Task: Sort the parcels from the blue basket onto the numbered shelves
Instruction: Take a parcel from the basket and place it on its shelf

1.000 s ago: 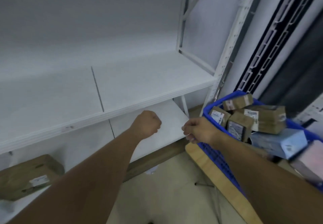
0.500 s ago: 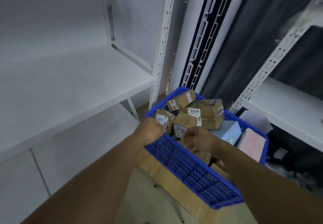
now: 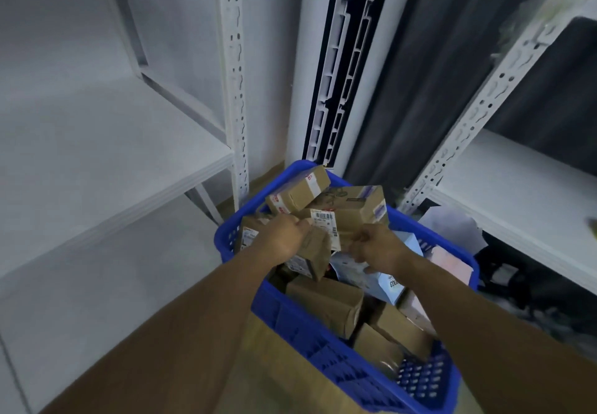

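Note:
The blue basket (image 3: 310, 333) sits low at centre right, piled with several brown cardboard parcels plus a light blue box (image 3: 358, 273) and a pink one (image 3: 450, 263). My left hand (image 3: 284, 236) is closed on a small brown parcel with a barcode label (image 3: 318, 247), tilted at the top of the pile. My right hand (image 3: 378, 245) hovers just right of that parcel, fingers curled; whether it holds anything is hidden. White shelves stand at the left (image 3: 106, 168) and at the right (image 3: 523, 194); no numbers show on them.
The basket rests on a wooden board (image 3: 277, 368). A white upright post (image 3: 237, 90) and a tall white unit with dark slats (image 3: 336, 68) stand behind it. Dark curtain fills the back right. Crumpled white material (image 3: 452, 226) lies under the right shelf.
My view swung right from the left shelves to the basket. Both hands went from in front of the lower shelf into the basket, and my left hand took hold of a labelled parcel.

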